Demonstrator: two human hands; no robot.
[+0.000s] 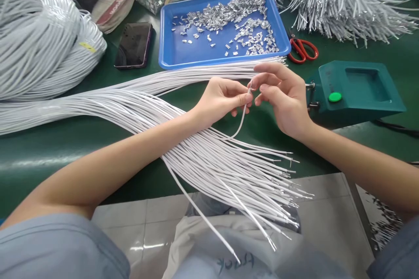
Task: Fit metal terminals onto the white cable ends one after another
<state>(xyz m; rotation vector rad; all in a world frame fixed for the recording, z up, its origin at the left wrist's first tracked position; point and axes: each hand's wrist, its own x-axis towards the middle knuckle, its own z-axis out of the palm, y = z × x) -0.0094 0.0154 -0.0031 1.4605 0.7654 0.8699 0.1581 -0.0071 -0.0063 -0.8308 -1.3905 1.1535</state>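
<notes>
Steadying its end, I'd guess, my left hand (220,102) is pinching one wire (243,116); right hand (288,96) is sitting half-curled alongside, grip unclear.

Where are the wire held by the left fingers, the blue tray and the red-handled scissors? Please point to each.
Wire (242,118): head view, on its curved length, below where it is held.
Blue tray (193,55): head view, on its bare floor.
Red-handled scissors (302,49): head view, on the handle.

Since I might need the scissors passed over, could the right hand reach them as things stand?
Probably yes: the scissors lie just beyond the right hand, with nothing visible blocking the way.
</notes>
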